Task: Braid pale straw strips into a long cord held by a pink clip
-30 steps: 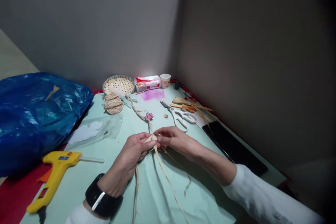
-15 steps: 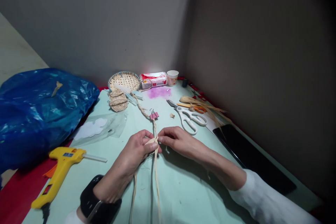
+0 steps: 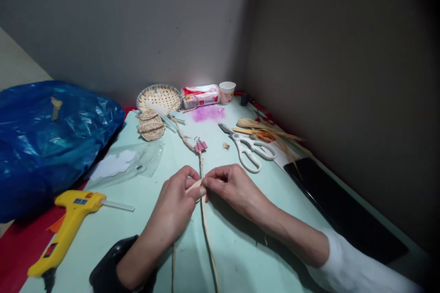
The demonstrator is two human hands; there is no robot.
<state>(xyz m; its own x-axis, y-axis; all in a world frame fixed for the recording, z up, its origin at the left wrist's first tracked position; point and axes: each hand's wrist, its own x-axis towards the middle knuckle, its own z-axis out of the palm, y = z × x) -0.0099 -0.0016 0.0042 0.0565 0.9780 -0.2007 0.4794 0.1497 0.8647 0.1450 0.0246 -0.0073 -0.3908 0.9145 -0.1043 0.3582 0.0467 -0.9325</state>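
Observation:
A pale straw-coloured braid (image 3: 201, 165) runs toward me from a pink binder clip (image 3: 200, 146). At its near end my left hand (image 3: 182, 194) pinches flat strands between thumb and fingers. My right hand (image 3: 233, 190) also has thumb and fingertips closed on the strands, right beside the left. Loose strands (image 3: 206, 233) hang from under my hands toward the front of the table. Beyond the clip the braid continues up to a coiled woven braid piece (image 3: 151, 125). The exact crossing of the strands is partly hidden by my fingers.
White-handled scissors (image 3: 247, 146) lie at right, near dry fibre bundles (image 3: 254, 123) and a black flat device (image 3: 343, 210). A yellow glue gun (image 3: 72, 219) and blue plastic bag (image 3: 55, 146) sit left. Behind are a woven basket (image 3: 160, 97), tissue pack (image 3: 202, 96) and paper cup (image 3: 227, 93).
The view has shifted slightly. Both hands stay pinched at the braid's end, with the right fingertips drawn a little closer to the left thumb. The loose strands hang at a slightly different slant.

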